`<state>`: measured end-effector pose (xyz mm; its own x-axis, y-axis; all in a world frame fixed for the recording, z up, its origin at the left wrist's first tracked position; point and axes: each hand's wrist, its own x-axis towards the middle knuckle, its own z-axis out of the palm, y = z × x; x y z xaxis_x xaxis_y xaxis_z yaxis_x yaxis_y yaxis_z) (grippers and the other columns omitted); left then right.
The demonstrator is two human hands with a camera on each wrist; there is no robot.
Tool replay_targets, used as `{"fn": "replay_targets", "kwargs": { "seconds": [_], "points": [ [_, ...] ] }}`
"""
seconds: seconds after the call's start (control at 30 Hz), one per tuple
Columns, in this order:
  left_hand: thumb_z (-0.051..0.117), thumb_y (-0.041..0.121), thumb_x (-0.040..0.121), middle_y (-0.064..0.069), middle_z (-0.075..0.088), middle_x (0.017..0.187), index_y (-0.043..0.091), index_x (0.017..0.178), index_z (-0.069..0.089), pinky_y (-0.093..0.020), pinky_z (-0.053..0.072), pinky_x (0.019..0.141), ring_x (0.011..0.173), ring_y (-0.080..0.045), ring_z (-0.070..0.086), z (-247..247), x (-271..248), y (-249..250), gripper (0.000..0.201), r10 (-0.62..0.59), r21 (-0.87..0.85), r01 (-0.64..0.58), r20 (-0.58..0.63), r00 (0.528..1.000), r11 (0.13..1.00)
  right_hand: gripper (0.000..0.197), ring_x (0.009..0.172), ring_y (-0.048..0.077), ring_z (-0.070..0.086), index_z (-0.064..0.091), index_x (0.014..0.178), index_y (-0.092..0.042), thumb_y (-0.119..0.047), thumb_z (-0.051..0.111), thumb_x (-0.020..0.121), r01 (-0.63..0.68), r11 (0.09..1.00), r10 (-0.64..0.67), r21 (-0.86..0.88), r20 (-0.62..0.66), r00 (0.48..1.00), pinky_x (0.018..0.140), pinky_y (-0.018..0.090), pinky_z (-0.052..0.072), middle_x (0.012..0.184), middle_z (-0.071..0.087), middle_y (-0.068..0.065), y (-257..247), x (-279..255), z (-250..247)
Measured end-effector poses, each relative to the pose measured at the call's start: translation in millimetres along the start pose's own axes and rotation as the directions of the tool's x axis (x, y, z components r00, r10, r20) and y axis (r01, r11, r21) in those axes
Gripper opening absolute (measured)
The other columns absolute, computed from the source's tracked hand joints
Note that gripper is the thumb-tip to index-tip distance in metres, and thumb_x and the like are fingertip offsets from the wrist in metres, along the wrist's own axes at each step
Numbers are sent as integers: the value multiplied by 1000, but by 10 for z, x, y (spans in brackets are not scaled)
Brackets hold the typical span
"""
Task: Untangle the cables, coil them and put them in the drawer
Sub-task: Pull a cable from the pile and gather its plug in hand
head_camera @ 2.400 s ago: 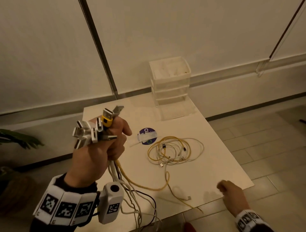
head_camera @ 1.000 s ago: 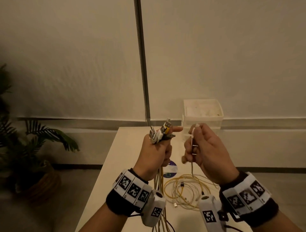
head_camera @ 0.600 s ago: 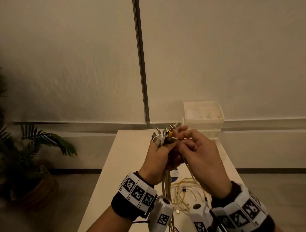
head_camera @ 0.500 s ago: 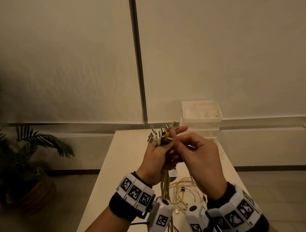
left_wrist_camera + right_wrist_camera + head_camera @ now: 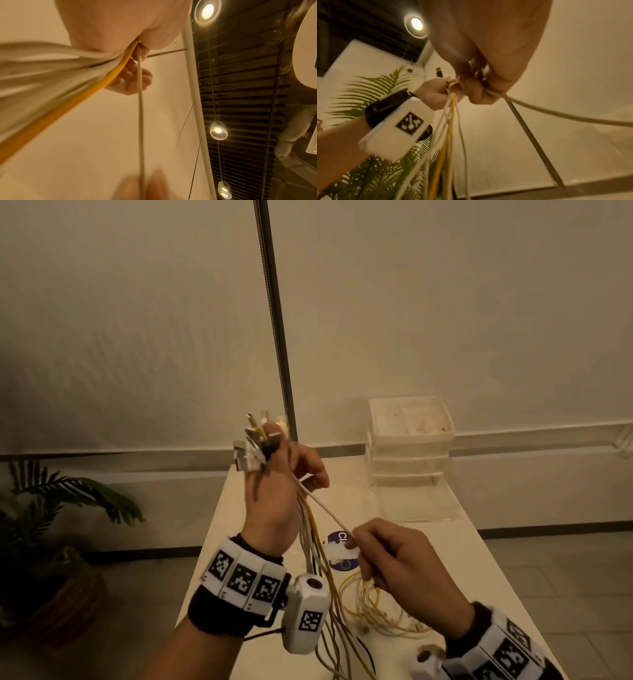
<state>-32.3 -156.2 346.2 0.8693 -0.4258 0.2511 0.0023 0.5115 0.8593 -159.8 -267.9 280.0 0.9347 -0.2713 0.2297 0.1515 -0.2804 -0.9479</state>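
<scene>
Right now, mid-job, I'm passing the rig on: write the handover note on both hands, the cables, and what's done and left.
Left hand: raised, grips the cable bundle with plugs sticking up above the fist.
Right hand: pinches one white cable, stretched taut from the left fist.
Loose cable pile: on the table, tangled.
Drawer unit: at the table's far end, drawers closed.
Done: plug ends gathered.
Left: separate each cable, coil, open a drawer, stow.
</scene>
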Motion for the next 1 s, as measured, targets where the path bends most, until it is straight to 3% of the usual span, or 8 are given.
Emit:
{"fn": "replay_targets", "kwargs": {
  "seconds": [0.1, 0.2, 0.33, 0.5, 0.63, 0.77, 0.9, 1.0],
  "points": [
    [57, 58, 74, 1, 37, 55, 16, 61, 39, -23, 36, 43, 41, -12, 36, -75, -7, 58, 48, -48, -72, 54, 86, 995, 996, 22, 53, 4, 49, 68, 83, -22, -20, 52, 98, 15, 995, -8, -101, 62, 998, 56, 18, 39, 58, 57, 1, 151, -80, -61],
    [60, 50, 88, 0, 26, 60, 16, 66, 41, -23, 35, 41, 43, -10, 27, -22, -99, -73, 45, -90, -77, 105, 169, 981, 992, 23, 54, 4, 50, 67, 80, -23, -17, 53, 97, 34, 990, -37, -138, -22, 999, 58, 14, 41, 56, 54, -3, 158, -7, -65],
    [58, 42, 87, -1, 18, 56, 18, 62, 35, -18, 18, 39, 42, -9, 14, 10, -154, -210, 41, -137, 29, 133, 201, 970, 991, 24, 55, 6, 51, 66, 78, -25, -22, 52, 98, 56, 974, -37, -219, 90, 995, 57, 19, 43, 58, 57, -4, 114, 77, -42],
    [55, 48, 87, 8, 29, 49, 26, 58, 45, -18, 18, 36, 38, -6, 21, -265, 30, 96, 38, -79, 91, 67, 138, 987, 994, 25, 57, 3, 52, 65, 78, -12, -19, 52, 98, -26, 967, 94, -253, 260, 961, 59, 19, 42, 60, 57, -9, 353, -46, -261],
    [46, 52, 91, 8, 22, 46, 22, 51, 28, -19, 13, 39, 38, -6, 18, -470, 81, 234, 53, -141, 4, 142, 106, 984, 990, 26, 57, 2, 47, 58, 75, -9, -19, 52, 98, -52, 959, 117, -279, 225, 967, 58, 17, 38, 60, 53, -9, 617, -165, -454],
    [45, 47, 94, 8, 22, 45, 22, 48, 32, -20, 13, 40, 37, -5, 19, -420, 31, 158, 54, -171, -46, 178, 118, 978, 983, 27, 62, 1, 50, 59, 73, -14, -24, 53, 97, -8, 928, 133, -372, 312, 941, 60, 17, 37, 66, 57, -5, 688, -178, -473],
    [49, 38, 92, 7, 22, 46, 22, 50, 35, -18, 14, 38, 38, -6, 17, -377, 22, 145, 48, -113, -4, 114, 142, 983, 993, 26, 61, 1, 51, 60, 74, -15, -25, 53, 97, -38, 900, 193, -435, 318, 928, 58, 13, 35, 61, 56, -13, 747, -173, -513],
    [49, 36, 93, 9, 26, 45, 24, 48, 38, -18, 15, 38, 37, -5, 20, -389, 18, 141, 48, -114, -20, 118, 139, 984, 993, 27, 59, 3, 52, 60, 71, -21, -26, 53, 97, -85, 906, 225, -414, 301, 927, 60, 18, 39, 59, 57, -9, 804, -212, -545]
  ]
}}
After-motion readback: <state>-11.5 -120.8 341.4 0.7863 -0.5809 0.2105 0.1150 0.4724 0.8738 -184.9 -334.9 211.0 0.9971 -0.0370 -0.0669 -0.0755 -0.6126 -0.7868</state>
